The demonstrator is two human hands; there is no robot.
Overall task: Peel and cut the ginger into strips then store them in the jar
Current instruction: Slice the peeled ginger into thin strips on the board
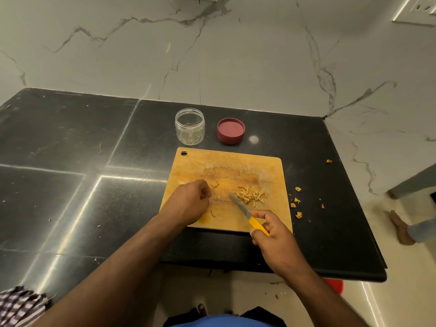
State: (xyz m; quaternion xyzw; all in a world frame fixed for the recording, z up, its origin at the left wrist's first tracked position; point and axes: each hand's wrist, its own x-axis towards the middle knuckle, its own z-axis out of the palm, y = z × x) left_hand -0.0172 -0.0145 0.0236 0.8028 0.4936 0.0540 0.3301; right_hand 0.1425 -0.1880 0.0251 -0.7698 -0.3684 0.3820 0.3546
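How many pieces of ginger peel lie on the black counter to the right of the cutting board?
6: four close to the board's right edge, one further right, one near the counter's far right. Smaller scraps may escape notice.

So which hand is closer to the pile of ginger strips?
Right. The right hand sits just below the ginger strips, its knife tip touching them; the left hand is farther left.

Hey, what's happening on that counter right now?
A person is cutting ginger on a wooden cutting board. The right hand grips a yellow-handled knife, its tip beside a pile of ginger strips. The left hand is curled over a remaining piece near the board's left side. Behind the board, a clear jar stands open and looks empty, with its red lid beside it. Peel scraps lie on the counter to the right.
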